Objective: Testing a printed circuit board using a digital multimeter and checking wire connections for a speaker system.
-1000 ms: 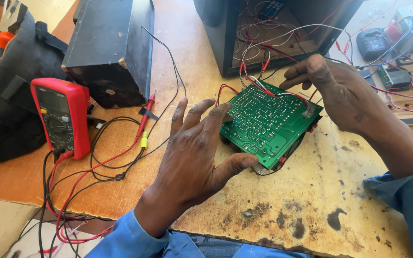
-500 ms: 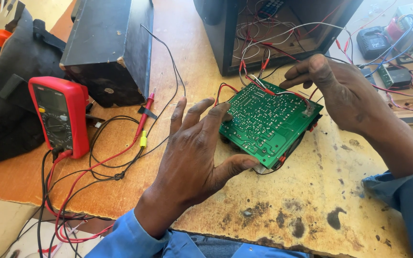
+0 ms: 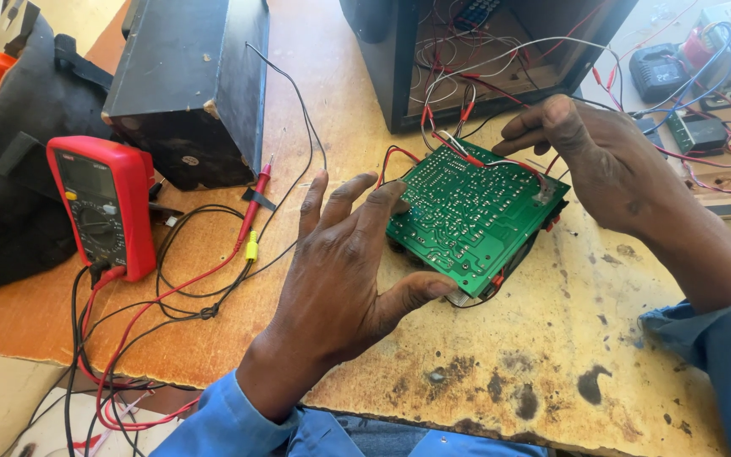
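A green circuit board (image 3: 475,216) lies solder side up on the worn wooden table (image 3: 552,364), with red, white and black wires running from its far edge into an open black case (image 3: 399,76). My left hand (image 3: 340,271) holds the board's near left edge, thumb under the front corner and fingers spread along the side. My right hand (image 3: 602,165) grips the board's far right corner, fingers curled over the wires there.
A red multimeter (image 3: 103,203) stands at the left, its red probe (image 3: 255,207) and black leads looped over the table. Behind it are a black box (image 3: 192,85) and a dark bag (image 3: 19,152). Small electronic parts and a black battery pack (image 3: 660,72) lie at the far right.
Both hands stay on the board. The view has shifted slightly; the board and hands have barely moved.
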